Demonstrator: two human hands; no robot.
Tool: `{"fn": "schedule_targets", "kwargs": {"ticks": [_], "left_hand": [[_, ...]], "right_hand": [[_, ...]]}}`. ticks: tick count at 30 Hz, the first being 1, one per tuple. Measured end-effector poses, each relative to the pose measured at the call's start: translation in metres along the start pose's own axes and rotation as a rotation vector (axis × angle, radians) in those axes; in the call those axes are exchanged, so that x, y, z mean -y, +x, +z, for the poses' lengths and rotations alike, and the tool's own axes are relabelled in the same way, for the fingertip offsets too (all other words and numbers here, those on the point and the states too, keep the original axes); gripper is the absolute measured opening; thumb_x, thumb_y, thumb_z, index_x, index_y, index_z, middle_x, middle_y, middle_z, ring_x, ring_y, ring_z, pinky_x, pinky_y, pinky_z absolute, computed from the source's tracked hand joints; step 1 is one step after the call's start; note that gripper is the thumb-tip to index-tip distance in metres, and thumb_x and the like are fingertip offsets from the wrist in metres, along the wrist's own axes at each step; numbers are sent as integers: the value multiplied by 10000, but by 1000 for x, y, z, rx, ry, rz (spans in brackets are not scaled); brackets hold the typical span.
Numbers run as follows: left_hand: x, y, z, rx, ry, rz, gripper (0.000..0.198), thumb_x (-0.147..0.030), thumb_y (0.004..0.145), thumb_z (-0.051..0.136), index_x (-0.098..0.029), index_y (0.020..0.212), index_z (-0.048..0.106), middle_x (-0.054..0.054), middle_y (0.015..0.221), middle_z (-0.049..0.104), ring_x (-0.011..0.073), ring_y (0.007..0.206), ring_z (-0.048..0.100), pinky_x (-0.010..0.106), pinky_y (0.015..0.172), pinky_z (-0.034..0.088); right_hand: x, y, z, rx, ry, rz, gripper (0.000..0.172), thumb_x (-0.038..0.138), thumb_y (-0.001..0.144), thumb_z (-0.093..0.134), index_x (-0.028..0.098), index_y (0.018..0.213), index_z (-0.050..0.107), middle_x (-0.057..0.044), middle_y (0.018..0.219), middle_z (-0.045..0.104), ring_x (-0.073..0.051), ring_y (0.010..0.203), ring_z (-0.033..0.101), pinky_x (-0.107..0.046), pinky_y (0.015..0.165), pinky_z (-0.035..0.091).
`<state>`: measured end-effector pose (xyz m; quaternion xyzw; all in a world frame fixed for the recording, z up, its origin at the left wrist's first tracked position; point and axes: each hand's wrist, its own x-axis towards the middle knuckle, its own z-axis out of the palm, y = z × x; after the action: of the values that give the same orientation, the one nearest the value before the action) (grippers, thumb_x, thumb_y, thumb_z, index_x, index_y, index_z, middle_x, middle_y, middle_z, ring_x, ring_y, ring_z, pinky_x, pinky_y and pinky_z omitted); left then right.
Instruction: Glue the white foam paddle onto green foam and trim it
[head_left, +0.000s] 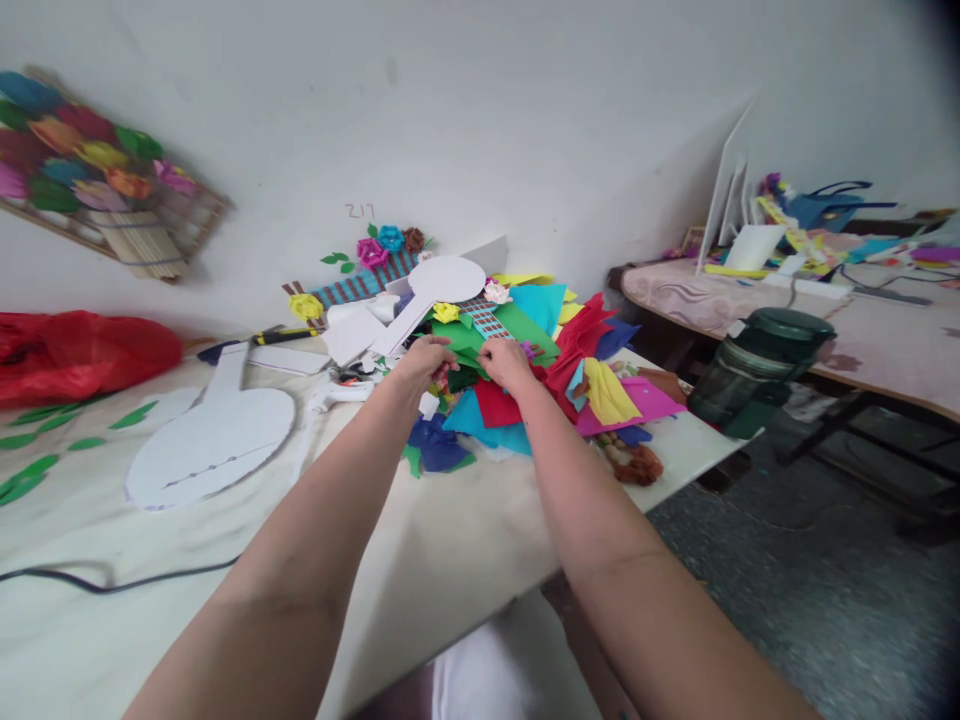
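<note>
Both of my hands reach into a heap of coloured paper on the white-topped table. My left hand [430, 362] has its fingers curled in at the left edge of some green paper [466, 352]; what lies between the fingertips is too small to tell. Closed over the right side of that same green paper is my right hand [506, 362], its fingertips partly hidden. Red paper [496, 402], light blue paper [480, 420] and crumpled dark blue paper [439, 445] lie just below the hands. Behind them a white round-ended cutout [448, 279] rests on the pile.
At left lie a larger white banjo-shaped cutout [217, 440], green paper leaves [37, 480], a red plastic bag [82, 355] and a black cable [112, 588]. A white glue gun [337, 395] sits beside my left wrist. A dark green jug [765, 370] stands at the table's right corner.
</note>
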<state>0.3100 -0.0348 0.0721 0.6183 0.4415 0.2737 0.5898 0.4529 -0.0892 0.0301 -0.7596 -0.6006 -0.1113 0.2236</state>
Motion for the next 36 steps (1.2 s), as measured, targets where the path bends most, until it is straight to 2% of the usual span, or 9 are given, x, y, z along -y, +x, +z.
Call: {"fn": "schedule_targets", "kwargs": {"ticks": [5, 10, 15, 18, 21, 24, 28, 33, 36], "left_hand": [[0, -4, -16, 72, -92, 33, 513, 36, 669, 484, -117, 1159, 470, -36, 430, 512, 57, 308, 346, 147, 362, 237], [1, -6, -24, 23, -111, 36, 436, 20, 683, 473, -112, 1098, 498, -41, 405, 485, 61, 289, 339, 147, 349, 246], [1, -10, -18, 9, -23, -22, 415, 19, 752, 437, -92, 1152, 466, 24, 496, 579, 141, 409, 558, 220, 453, 462], [-1, -11, -15, 22, -2, -70, 432, 42, 766, 420, -80, 1179, 455, 31, 536, 589, 183, 494, 626, 277, 527, 526], [0, -10, -11, 23, -63, -99, 385, 83, 751, 443, -68, 1097, 517, 14, 569, 562, 186, 563, 649, 290, 588, 555], [5, -6, -5, -24, -182, -92, 284, 129, 705, 497, -63, 895, 585, -4, 600, 513, 181, 640, 656, 314, 672, 577], [13, -1, 5, -44, -262, -76, 233, 160, 644, 563, -64, 708, 576, -3, 621, 486, 200, 715, 663, 359, 755, 578], [15, 1, 15, -30, -225, -61, 232, 151, 682, 517, -72, 705, 574, -13, 581, 471, 185, 664, 657, 335, 723, 577], [15, 1, 12, -7, -157, -69, 216, 124, 691, 532, -79, 739, 589, -9, 551, 501, 169, 584, 641, 296, 641, 567]], "right_hand": [[0, -1, 0, -2, -10, 33, 166, 289, 835, 572, 197, 857, 708, -66, 945, 701, -187, 897, 618, -263, 749, 423], [1, -2, -2, 4, -21, 73, 193, 295, 849, 550, 203, 909, 708, -69, 980, 704, -191, 921, 619, -265, 759, 428], [3, -3, -4, 44, -40, 81, 231, 300, 869, 526, 211, 971, 712, -78, 1005, 704, -197, 950, 620, -274, 787, 429], [4, -3, -6, 70, -78, 62, 264, 310, 892, 491, 213, 977, 722, -90, 999, 706, -201, 954, 624, -281, 797, 431], [5, -2, -6, 72, -101, 62, 268, 306, 891, 492, 209, 963, 732, -95, 994, 707, -207, 956, 625, -284, 805, 433], [6, 0, -4, 59, -97, 84, 259, 297, 881, 508, 192, 953, 734, -105, 1010, 702, -214, 954, 625, -289, 804, 437], [6, 4, 1, 25, -67, 125, 247, 314, 873, 530, 181, 914, 734, -101, 990, 703, -209, 930, 629, -281, 783, 438], [4, 7, 11, -7, -39, 152, 237, 343, 858, 554, 177, 861, 723, -86, 929, 706, -197, 876, 630, -272, 741, 432], [4, 7, 13, -34, -14, 181, 233, 366, 845, 572, 179, 841, 711, -82, 910, 701, -192, 859, 623, -270, 718, 422]]}}
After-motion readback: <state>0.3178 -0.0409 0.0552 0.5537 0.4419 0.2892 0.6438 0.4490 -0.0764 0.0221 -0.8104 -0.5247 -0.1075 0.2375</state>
